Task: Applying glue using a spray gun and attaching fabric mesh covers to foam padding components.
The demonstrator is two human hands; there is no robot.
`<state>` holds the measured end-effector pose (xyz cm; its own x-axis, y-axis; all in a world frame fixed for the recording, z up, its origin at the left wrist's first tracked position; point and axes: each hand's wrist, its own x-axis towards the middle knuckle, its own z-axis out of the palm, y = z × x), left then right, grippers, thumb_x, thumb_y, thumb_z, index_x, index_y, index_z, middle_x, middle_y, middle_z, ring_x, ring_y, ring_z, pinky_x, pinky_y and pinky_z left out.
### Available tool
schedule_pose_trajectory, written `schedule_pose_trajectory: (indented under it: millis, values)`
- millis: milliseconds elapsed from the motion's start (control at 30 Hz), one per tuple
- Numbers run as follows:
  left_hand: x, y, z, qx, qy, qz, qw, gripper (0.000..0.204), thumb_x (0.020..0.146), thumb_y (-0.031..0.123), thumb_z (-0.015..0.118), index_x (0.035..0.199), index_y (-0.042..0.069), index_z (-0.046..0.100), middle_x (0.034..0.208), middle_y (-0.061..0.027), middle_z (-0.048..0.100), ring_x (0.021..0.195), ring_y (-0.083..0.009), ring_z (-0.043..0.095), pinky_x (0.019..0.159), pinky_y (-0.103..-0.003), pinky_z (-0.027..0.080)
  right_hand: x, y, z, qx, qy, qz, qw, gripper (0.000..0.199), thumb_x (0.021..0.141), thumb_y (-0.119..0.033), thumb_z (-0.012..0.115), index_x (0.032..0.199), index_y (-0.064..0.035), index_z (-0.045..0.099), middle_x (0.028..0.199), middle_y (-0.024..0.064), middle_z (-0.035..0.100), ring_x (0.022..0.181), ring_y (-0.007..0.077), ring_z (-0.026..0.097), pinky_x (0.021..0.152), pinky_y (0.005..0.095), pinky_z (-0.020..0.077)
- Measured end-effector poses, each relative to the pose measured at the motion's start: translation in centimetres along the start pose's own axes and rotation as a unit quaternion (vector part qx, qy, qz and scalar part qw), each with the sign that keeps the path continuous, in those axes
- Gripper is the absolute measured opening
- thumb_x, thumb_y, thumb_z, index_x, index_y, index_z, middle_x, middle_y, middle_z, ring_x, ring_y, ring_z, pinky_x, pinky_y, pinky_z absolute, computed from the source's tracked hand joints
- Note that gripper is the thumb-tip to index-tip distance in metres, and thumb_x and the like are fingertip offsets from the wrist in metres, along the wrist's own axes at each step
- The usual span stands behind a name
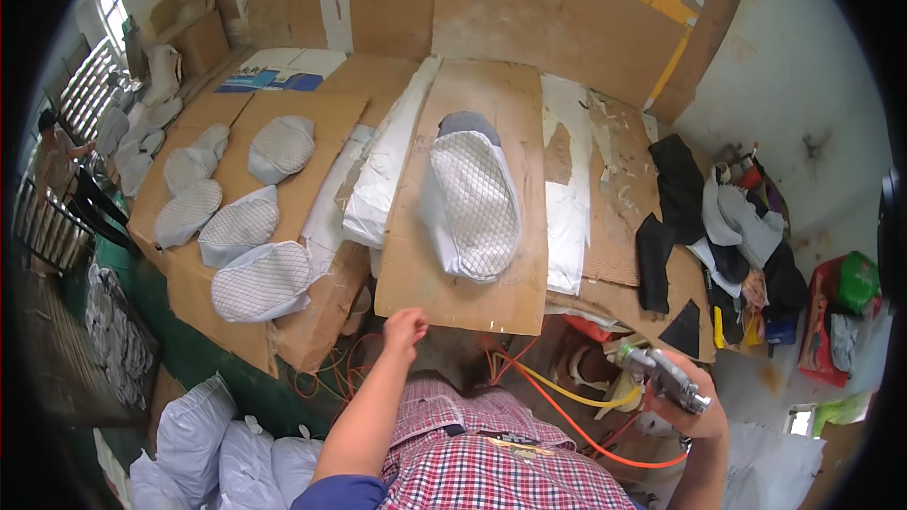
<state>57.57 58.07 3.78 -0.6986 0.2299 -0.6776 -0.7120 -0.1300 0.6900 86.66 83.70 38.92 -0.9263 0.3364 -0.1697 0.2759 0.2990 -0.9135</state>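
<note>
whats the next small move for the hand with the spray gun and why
Probably bring the spray gun up over the mesh piece on the cardboard sheet. The right hand holds it low, off the table edge, while the left hand is at the sheet's near edge, holding nothing.

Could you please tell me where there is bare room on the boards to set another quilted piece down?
Bare cardboard lies on the centre board beside the quilted piece, towards the left hand. The left board is crowded with quilted pieces; dark fabric crowds the right.
</note>
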Motion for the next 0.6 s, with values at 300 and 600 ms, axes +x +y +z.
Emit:
schedule_pose_trajectory:
  millis: [300, 600]
  values:
    - [2.8, -0.3, 14.9, -0.102, 0.04, -0.132, 0.985, 0.017, 0.086, 0.02, 0.06, 0.099, 0.01, 0.054, 0.079, -0.003, 0.059, 0.057, -0.0137, 0.056, 0.048, -0.025, 0.045, 2.9, -0.5, -3.4, 0.111, 0.067, 0.008, 0.992, 0.055, 0.072, 0.0, 0.067, 0.124, 0.0008, 0.048, 0.089, 0.0054, 0.061, 0.076, 0.0105, 0.057, 0.07, 0.0247, 0.0474]
    - [1.8, -2.4, 16.2, -0.122, 0.058, 0.062, 0.989, 0.003, 0.085, 0.009, 0.059, 0.087, 0.007, 0.058, 0.079, -0.0001, 0.06, 0.063, -0.0078, 0.055, 0.054, -0.02, 0.044, 8.0, -0.2, -4.4, 0.091, -0.036, -0.041, 0.994, 0.058, 0.071, 0.001, 0.065, 0.125, 0.0011, 0.046, 0.086, 0.0074, 0.06, 0.073, 0.0132, 0.058, 0.066, 0.0256, 0.0485]
